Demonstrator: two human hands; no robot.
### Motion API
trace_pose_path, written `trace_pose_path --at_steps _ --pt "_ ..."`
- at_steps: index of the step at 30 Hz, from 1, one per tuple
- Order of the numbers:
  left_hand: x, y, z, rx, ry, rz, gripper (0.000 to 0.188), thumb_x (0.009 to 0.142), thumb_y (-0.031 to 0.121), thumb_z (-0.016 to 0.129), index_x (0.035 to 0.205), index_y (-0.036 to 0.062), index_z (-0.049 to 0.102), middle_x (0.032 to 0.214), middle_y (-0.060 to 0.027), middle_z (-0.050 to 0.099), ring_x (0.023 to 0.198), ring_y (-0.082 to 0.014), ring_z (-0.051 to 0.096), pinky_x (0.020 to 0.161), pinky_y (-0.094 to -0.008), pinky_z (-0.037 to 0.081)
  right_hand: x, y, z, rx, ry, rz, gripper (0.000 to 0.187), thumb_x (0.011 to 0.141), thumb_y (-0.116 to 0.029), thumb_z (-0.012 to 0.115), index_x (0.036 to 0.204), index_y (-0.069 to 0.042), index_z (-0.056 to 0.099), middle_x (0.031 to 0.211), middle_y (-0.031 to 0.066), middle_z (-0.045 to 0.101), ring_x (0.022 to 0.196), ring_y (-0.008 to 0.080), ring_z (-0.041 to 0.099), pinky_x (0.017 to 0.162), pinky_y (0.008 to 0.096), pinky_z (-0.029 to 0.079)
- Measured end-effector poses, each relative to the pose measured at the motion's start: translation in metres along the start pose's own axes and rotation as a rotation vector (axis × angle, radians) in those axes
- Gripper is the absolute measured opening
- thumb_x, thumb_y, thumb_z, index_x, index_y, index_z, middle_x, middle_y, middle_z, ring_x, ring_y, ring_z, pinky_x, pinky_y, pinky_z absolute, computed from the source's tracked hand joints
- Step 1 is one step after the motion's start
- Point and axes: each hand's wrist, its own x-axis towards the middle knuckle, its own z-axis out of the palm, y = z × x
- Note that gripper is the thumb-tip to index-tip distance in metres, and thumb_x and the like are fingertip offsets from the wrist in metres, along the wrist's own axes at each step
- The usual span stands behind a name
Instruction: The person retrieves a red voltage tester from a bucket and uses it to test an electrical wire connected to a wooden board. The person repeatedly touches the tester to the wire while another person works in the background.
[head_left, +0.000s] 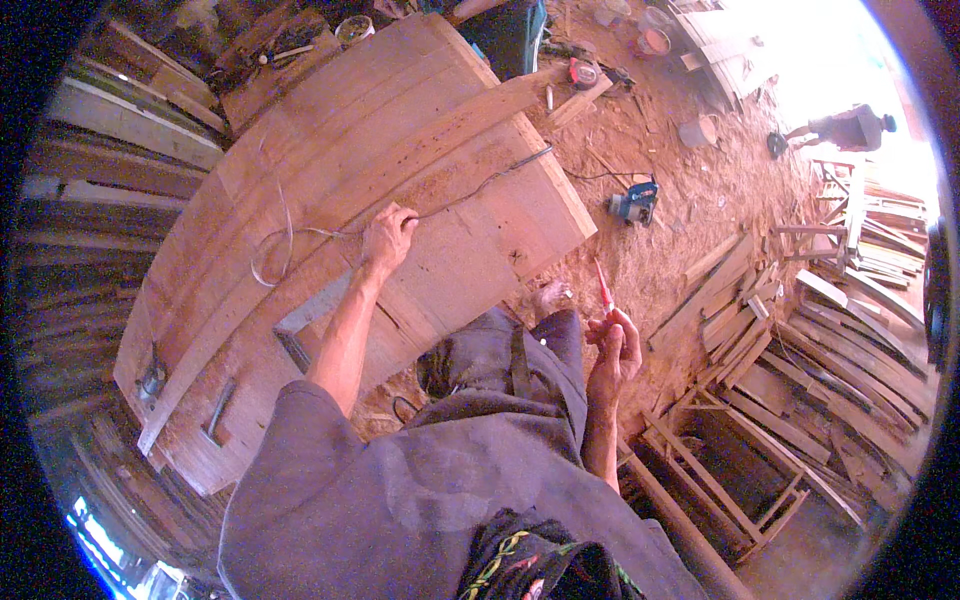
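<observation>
My left hand [390, 238] rests on the wooden workpiece, its fingers pinched together on a thin cord [480, 188]. From there the cord runs right to the board's edge; on the left its pale length loops over the wood. Under the hand lie a long curved plank [420, 142] and a broad flat panel [470, 235]. My right hand [614, 348], off the panel's near right side, is closed around a slim red pointed tool [604, 288], tip up. Its exact kind is unclear.
A blue power tool [635, 202] sits on the sawdust-covered ground. A hammer [218, 412] and a metal square [312, 312] lie on the bench. Stacked planks [130, 165] line the left; timber offcuts [735, 320] and a wooden frame [715, 470] are at right. Another person [845, 130] is far right.
</observation>
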Motion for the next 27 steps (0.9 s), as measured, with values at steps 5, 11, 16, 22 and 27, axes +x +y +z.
trace_pose_path --at_steps 5,11,16,22,27 --pt "0.003 0.004 0.0 0.005 0.004 0.009 0.015 0.087 0.018 0.064 0.097 0.0064 0.067 0.096 -0.0127 0.064 0.094 -0.0343 0.063 0.079 -0.0436 0.052 0.004 0.0 0.003 -0.025 -0.015 -0.042 0.03 0.1 -0.022 0.054 0.117 0.002 0.06 0.099 0.0097 0.065 0.082 0.0185 0.067 0.071 0.0305 0.053" --pt "0.005 0.002 0.003 0.056 -0.042 -0.005 0.018 0.085 0.02 0.067 0.098 0.0073 0.067 0.096 -0.0127 0.064 0.094 -0.0343 0.063 0.08 -0.0442 0.052 0.008 0.004 0.003 -0.006 0.008 -0.045 0.029 0.098 -0.021 0.057 0.114 0.002 0.062 0.096 0.0091 0.067 0.081 0.0182 0.067 0.071 0.0308 0.053" --pt "0.011 0.001 0.007 0.044 -0.033 0.069 0.021 0.083 0.024 0.07 0.096 0.0076 0.067 0.096 -0.0135 0.064 0.093 -0.0347 0.063 0.079 -0.0438 0.052 0.01 0.008 0.0 0.002 0.038 -0.044 0.028 0.098 -0.02 0.057 0.114 0.002 0.063 0.094 0.009 0.067 0.079 0.0174 0.066 0.07 0.0308 0.053" --pt "0.024 0.018 0.011 0.039 -0.075 0.056 0.026 0.085 0.026 0.068 0.099 0.0041 0.069 0.097 -0.0164 0.066 0.093 -0.0362 0.063 0.082 -0.0427 0.051 0.009 0.013 -0.003 -0.007 0.032 -0.043 0.026 0.099 -0.018 0.055 0.115 0.002 0.063 0.095 0.01 0.068 0.077 0.0165 0.066 0.07 0.0295 0.052" --pt "0.032 0.023 0.018 -0.054 -0.064 0.015 0.028 0.091 0.031 0.061 0.103 0.0078 0.071 0.095 -0.0165 0.066 0.092 -0.0366 0.064 0.078 -0.0448 0.052 0.007 0.007 0.002 -0.02 0.025 0.006 0.029 0.099 -0.021 0.055 0.116 0.001 0.061 0.093 0.0109 0.069 0.079 0.0159 0.065 0.072 0.0298 0.052"
